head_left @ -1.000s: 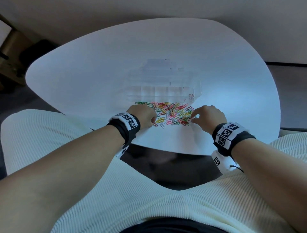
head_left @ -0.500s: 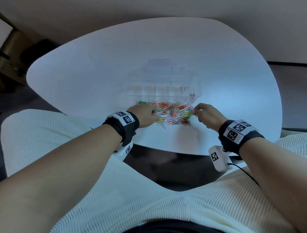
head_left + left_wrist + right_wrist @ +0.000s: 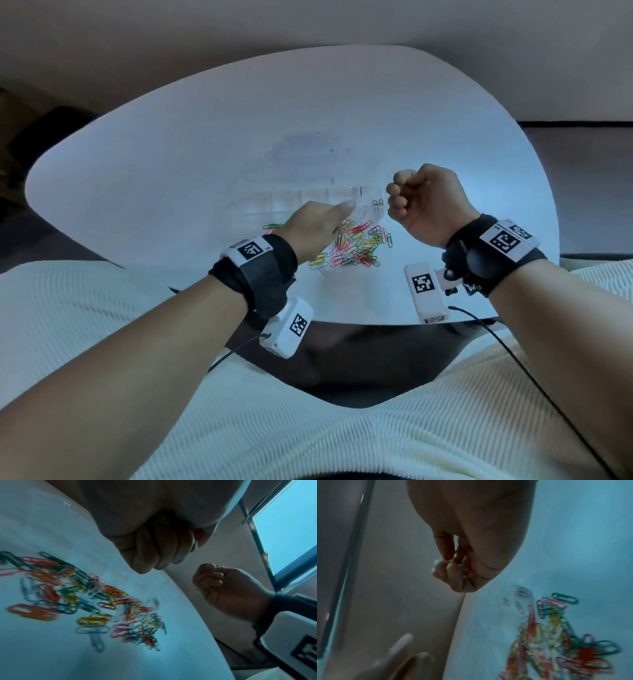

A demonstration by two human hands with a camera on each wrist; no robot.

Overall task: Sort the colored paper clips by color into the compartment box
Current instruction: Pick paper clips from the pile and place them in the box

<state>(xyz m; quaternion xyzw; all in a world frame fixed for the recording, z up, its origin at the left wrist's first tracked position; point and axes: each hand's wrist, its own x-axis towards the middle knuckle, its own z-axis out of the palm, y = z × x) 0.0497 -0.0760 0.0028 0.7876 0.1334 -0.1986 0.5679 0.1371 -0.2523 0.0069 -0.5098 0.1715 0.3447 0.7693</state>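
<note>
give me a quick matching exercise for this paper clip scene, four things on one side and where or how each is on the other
Things:
1. left hand
2. right hand
3. paper clip pile
4. compartment box

States:
A. clear, lying just beyond the pile
B. raised above the table, curled round a few clips
C. loose and mixed in colour on the white table
D. reaching forward over the pile toward the box

Pairs: 1-D, 2-B, 3-C, 4-A

Readable text: none in any view.
Left wristband [image 3: 251,262]: black-and-white square code marker [image 3: 252,249], no letters legible.
Left wrist camera [image 3: 287,328]: a similar code marker.
Right wristband [image 3: 496,253]: two such markers, pattern only.
Right wrist camera [image 3: 425,294]: one marker; a small label at its end is too blurred to read.
</note>
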